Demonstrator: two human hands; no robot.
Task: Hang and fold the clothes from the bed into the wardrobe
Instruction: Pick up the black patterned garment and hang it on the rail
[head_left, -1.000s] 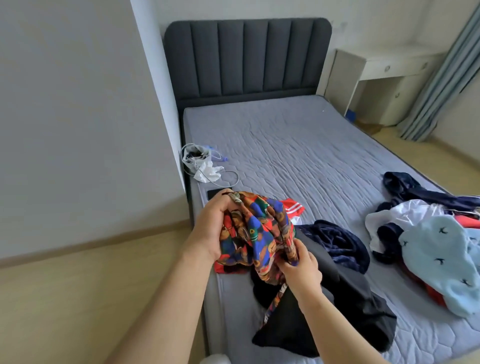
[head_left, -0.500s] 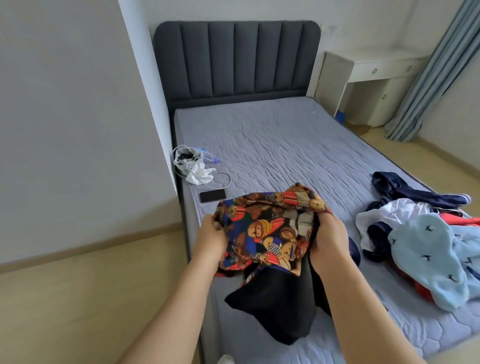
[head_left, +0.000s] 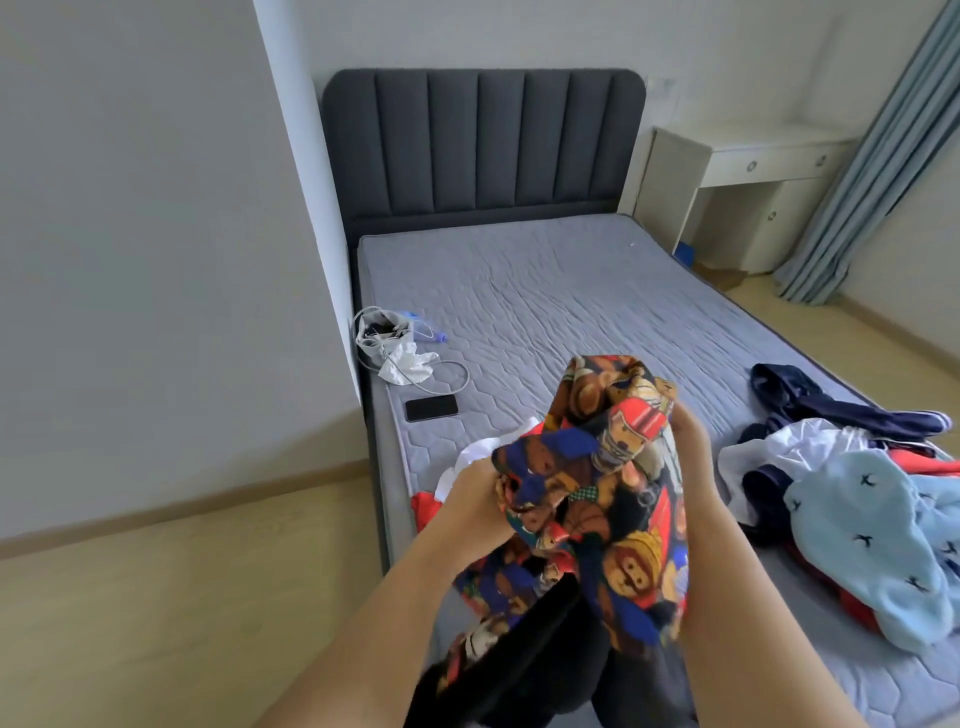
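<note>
Both hands hold up a colourful bear-print garment (head_left: 587, 499) with black fabric (head_left: 524, 670) hanging below it, above the near left part of the grey bed (head_left: 545, 301). My left hand (head_left: 475, 501) grips its lower left edge. My right hand (head_left: 688, 441) grips its upper right part, fingers curled into the cloth. A white and red garment (head_left: 467, 462) lies on the mattress behind my left hand. A pile with a light blue piece (head_left: 862, 540), white cloth (head_left: 800, 441) and a navy garment (head_left: 810, 402) lies at the right.
A black phone (head_left: 431, 407), a cable and a small grey pouch (head_left: 382, 338) with white tissue lie near the bed's left edge. A dark padded headboard (head_left: 483, 140) stands at the back, a white desk (head_left: 737, 182) and blue curtain (head_left: 872, 156) at the right.
The printed garment has been lifted higher and bunched, with my right hand raised and my left hand lower. The white and red garment beneath is now uncovered.
</note>
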